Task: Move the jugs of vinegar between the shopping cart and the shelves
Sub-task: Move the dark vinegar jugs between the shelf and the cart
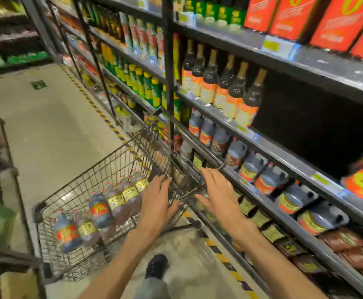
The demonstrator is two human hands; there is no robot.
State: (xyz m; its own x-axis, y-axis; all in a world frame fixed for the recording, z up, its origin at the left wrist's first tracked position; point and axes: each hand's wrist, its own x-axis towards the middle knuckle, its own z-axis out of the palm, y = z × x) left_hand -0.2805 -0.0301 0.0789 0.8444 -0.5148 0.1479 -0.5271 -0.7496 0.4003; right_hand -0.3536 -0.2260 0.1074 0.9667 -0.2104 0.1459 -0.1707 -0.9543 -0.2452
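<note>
A wire shopping cart (pixel 53 203) stands in the aisle beside the shelves (pixel 284 156). Several vinegar jugs lie in the cart on their sides: dark ones with orange labels (pixel 99 211) and brownish ones with yellow labels (pixel 129 194). More dark jugs with orange labels (pixel 264 182) stand in a row on a lower shelf to the right. My left hand (pixel 158 200) reaches over the cart's near right corner, fingers straight, holding nothing. My right hand (pixel 218 190) is stretched out over the cart's right edge toward the shelf, fingers spread and empty.
Tall dark bottles (pixel 230 83) fill the shelf above the jugs, with a dark gap (pixel 316 126) to their right. Red boxes (pixel 306 16) sit on the top shelf. Yellow-black striped tape (pixel 221 255) runs along the floor by the shelf base. My shoe (pixel 156 266) is behind the cart.
</note>
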